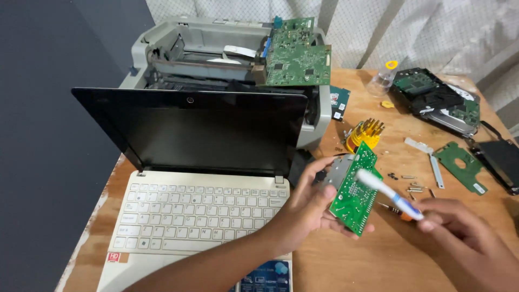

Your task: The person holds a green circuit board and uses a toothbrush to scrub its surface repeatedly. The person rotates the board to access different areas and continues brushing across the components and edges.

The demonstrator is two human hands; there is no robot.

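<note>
The board (355,190), a small green circuit board with a grey metal part behind it, is held in the air above the bench's (346,259) middle, just right of the laptop (200,211). The left hand (308,208) grips it, thumb on the near edge and fingers curled behind, with the green face tilted toward the right hand (459,227). The right hand's fingers are closed on a white brush (386,192) with a blue band; its head lies against the board's face. It is blurred, so I cannot tell the bristles.

The laptop sits open at the bench's left edge, cream keyboard toward the near edge, screen dark. Behind it, at the far left corner, stands a grey printer (227,54) with its cover off and a large green board (297,54) propped upright on its right side. A yellow bit holder (365,134) stands just beyond the held board. Loose screws (413,186) lie scattered right of it, near a metal bracket (435,167) and a flat green board with a round hole (460,165). An opened hard drive (438,100) rests at the far right corner, with a clear plastic bottle (381,81) beside it. A black case (500,157) lies at the right edge.
</note>
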